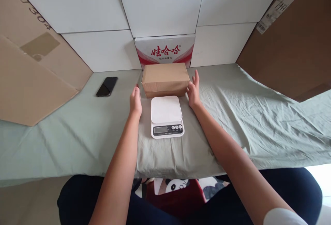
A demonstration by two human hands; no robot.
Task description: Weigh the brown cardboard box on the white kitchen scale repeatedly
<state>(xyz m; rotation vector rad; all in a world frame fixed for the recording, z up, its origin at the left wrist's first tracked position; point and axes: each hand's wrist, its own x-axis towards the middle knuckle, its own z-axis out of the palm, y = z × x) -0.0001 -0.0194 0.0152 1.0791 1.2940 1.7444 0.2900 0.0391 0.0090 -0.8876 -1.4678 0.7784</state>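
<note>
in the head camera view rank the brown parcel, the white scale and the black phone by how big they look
1. brown parcel
2. white scale, close to the parcel in looks, and nearer the camera, so unsure
3. black phone, clearly smallest

Could not read the scale (167, 116) display, too small and dim in mid-frame. Could not tell the button marks beside it either. Lost the lower part of the red-and-white carton (164, 50) behind the brown parcel (165, 79). Lost the parcel's bottom front edge behind the scale platform. Hard to judge whether the right hand (193, 92) pressed the parcel's end or only stood just beside it; left hand (136, 101) looked apart. Cut off at upper left: the cardboard sheet (31, 66), its printed number only partly in frame. Cut off at upper right: the brown panel (289, 42), label text too small. Panda-print thing (178, 187) at bottom centre mostly hidden under the cloth edge and between the legs. Phone (107, 86) screen dark, nothing legible.
</note>
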